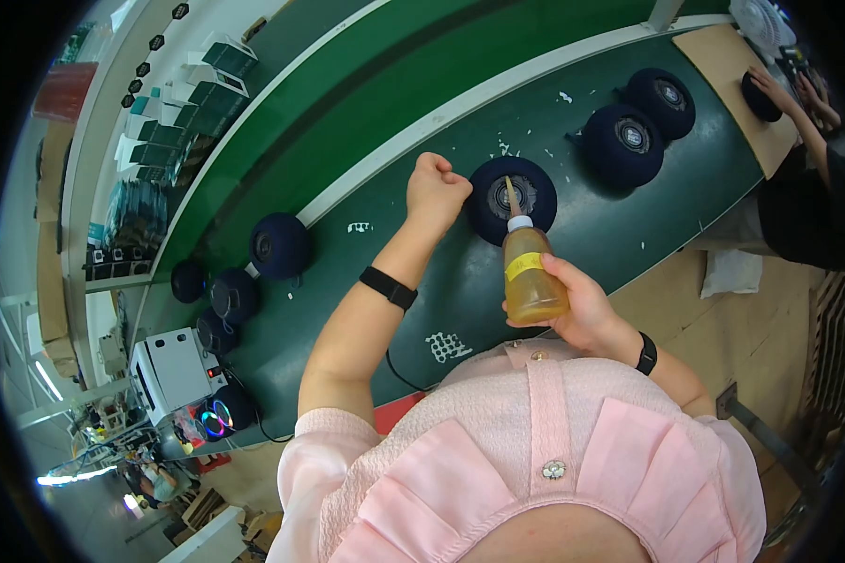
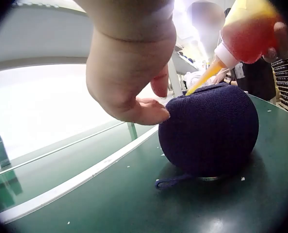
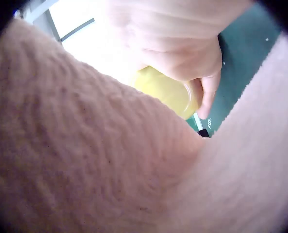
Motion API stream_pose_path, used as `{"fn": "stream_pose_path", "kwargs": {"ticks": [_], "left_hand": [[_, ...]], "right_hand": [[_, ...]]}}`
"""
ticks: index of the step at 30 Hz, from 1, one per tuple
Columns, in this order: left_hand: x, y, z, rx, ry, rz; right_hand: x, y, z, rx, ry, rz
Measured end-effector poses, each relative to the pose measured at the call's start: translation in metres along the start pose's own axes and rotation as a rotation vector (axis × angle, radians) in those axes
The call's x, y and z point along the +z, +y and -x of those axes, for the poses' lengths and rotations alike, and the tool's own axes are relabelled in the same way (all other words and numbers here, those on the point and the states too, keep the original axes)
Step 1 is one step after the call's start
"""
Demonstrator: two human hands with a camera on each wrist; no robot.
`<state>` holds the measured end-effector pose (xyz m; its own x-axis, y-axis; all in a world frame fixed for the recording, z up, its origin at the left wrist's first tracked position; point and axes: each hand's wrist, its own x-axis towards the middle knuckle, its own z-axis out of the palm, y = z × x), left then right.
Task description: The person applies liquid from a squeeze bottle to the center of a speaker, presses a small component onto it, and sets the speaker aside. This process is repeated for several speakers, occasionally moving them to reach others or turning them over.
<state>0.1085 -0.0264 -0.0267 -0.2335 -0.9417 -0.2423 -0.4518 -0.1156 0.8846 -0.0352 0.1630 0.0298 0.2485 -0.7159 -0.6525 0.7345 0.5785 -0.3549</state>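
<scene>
A dark blue, fabric-covered round speaker [image 1: 486,218] [image 2: 209,131] rests on the green table, its round recessed centre facing up. Curled in on itself, my left hand [image 1: 434,195] [image 2: 129,73] is at the speaker's left edge; in the left wrist view its fingertips are against or very close to the fabric. My right hand [image 1: 587,305] [image 3: 182,53] grips a bottle of yellowish liquid [image 1: 535,293] [image 2: 248,34] [image 3: 165,92] with a yellow label and white collar. The bottle tilts so that its long thin nozzle [image 1: 513,197] [image 2: 204,78] reaches the recessed centre of the speaker.
Two similar speakers [image 1: 622,145] stand at the right, and several more [image 1: 280,246] at the left by a white box [image 1: 171,375]. White scraps [image 1: 447,346] lie on the table [image 1: 366,310]. At the far right another person's hands [image 1: 775,92] touch a dark speaker on a brown board [image 1: 723,84].
</scene>
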Motion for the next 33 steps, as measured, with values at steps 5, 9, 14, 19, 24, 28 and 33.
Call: {"fn": "stream_pose_path", "kwargs": {"ticks": [5,9,14,19,24,28,33], "left_hand": [[-0.013,-0.022,0.019,-0.059,0.096,0.164],[-0.018,-0.035,0.055,-0.311,0.024,0.403],[0.001,-0.034,0.085,-0.42,-0.096,0.607],[0.031,-0.031,0.079,-0.381,-0.069,0.756],[0.048,-0.017,0.059,-0.353,-0.068,0.7],[0.06,-0.005,0.036,-0.323,-0.086,0.534],[0.082,-0.003,0.012,-0.142,-0.041,0.207]], "right_hand": [[-0.007,-0.006,0.01,-0.193,0.015,0.124],[-0.028,-0.003,0.004,-0.544,0.078,0.518],[-0.038,-0.019,0.007,-0.992,0.134,0.671],[-0.047,-0.04,0.02,-1.133,0.106,0.547],[-0.074,-0.038,0.021,-1.123,0.15,0.513],[-0.097,-0.039,0.015,-1.093,0.159,0.448],[-0.11,-0.038,0.017,-1.057,0.14,0.371]]}}
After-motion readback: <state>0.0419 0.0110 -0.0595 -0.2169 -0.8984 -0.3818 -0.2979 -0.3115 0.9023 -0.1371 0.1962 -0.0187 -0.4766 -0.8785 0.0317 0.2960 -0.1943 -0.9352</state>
